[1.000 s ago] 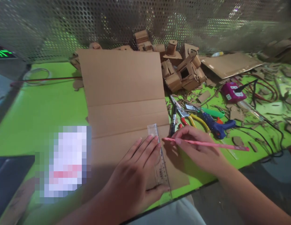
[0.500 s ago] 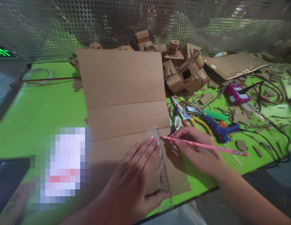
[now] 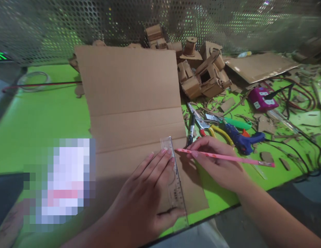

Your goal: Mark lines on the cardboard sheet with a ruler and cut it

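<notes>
My left hand (image 3: 147,186) lies flat with its fingers stretched out, pressing a clear plastic ruler (image 3: 178,193) onto a large folded sheet of brown cardboard (image 3: 131,82). The ruler runs lengthwise near the sheet's right side, and its near end juts past the cardboard's front edge. Between the closed fingers of my right hand (image 3: 217,165) is a pink pencil (image 3: 232,158) with an eraser end pointing right. Its tip is at the ruler's right edge, close to the far end; whether it touches the cardboard I cannot tell.
Right of the sheet lie a black marker (image 3: 191,130), yellow-handled pliers (image 3: 222,134), a green utility knife (image 3: 238,123) and a blue glue gun (image 3: 240,139). Behind them are a purple box (image 3: 262,99) with wires, cardboard scraps and cardboard constructions (image 3: 210,77). A blurred-out patch (image 3: 68,179) covers something at left.
The whole view has shifted slightly, the scene moving a little up and left. Both hands, the ruler and the pencil keep nearly the same places on the cardboard.
</notes>
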The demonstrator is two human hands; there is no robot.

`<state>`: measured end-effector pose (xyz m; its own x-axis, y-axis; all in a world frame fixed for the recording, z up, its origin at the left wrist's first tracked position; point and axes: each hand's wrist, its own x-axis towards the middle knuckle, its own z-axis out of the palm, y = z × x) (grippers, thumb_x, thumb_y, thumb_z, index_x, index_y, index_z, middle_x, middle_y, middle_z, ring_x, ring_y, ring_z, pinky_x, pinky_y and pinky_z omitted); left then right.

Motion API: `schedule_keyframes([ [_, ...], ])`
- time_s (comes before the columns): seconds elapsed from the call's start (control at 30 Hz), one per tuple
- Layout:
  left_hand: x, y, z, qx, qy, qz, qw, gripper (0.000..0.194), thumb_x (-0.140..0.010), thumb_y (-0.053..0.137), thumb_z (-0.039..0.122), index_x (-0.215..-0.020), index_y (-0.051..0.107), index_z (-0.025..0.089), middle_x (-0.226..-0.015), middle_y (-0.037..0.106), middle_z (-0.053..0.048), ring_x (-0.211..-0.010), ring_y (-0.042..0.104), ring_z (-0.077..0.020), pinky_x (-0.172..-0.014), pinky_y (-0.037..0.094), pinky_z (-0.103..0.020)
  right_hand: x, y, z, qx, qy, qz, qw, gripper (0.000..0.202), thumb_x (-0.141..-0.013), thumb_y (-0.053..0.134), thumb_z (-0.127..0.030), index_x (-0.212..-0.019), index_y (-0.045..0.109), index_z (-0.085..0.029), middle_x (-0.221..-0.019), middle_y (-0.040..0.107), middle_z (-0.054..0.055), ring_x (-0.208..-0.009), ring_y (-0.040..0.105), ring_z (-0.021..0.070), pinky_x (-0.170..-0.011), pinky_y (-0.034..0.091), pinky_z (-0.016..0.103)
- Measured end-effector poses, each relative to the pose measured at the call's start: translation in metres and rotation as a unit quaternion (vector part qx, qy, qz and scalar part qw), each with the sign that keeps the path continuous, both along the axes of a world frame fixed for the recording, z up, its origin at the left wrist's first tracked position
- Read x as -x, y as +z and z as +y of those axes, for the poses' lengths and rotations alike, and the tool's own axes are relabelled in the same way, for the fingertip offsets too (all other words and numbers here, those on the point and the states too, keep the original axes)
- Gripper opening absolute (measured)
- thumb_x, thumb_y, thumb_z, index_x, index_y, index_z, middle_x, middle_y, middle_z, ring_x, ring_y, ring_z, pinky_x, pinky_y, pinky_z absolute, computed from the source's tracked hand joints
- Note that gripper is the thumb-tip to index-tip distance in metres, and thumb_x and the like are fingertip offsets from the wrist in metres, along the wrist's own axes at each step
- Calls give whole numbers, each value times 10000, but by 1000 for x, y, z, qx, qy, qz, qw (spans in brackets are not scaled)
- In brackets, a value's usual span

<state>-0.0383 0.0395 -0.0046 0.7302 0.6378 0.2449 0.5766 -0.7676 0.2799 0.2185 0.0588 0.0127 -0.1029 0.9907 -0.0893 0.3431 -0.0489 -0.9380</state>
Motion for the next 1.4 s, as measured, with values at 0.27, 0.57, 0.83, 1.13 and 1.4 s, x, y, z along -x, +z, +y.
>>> schedule_keyframes([
  [0.27,0,-2,0,-11,3,-2,1000,910,-914,663,658,-1545,382,65,-1607,517,-191,-1608,275,-272,-1345,193,-449,1,1,3,0,-2,-30,1000,111,-989,701,-357,-980,737,-253,-925,784,35,-795,747,191,-657,590,299],
  [0.57,-1,-2,0,-6,4,10,1000,967,-880,694,675,-1541,390,38,-1640,472,-190,-1614,253,-288,-1347,188,-449,0,-1,3,-1,-5,-36,999,88,-981,722,-350,-1007,758,-274,-975,791,18,-838,747,182,-689,583,291],
  [0.83,1,-2,-1,0,-3,-3,1000,934,-876,721,623,-1534,413,37,-1648,463,-179,-1616,244,-294,-1349,179,-457,1,0,5,-10,-4,-56,998,88,-982,721,-351,-1012,772,-286,-993,805,1,-850,746,168,-693,572,277],
  [1.13,0,-2,1,1,-3,-7,1000,903,-885,721,590,-1534,418,39,-1638,479,-177,-1609,268,-290,-1341,207,-461,2,-2,5,-4,-4,-52,999,108,-991,717,-367,-1043,776,-293,-1011,806,-16,-874,748,148,-736,570,259],
  [1.4,0,-1,1,8,-4,-13,1000,940,-882,719,603,-1549,385,31,-1639,475,-181,-1610,264,-287,-1345,196,-452,3,-4,3,12,-10,-34,999,123,-981,728,-391,-1045,779,-300,-1019,810,-12,-884,761,161,-752,588,276],
])
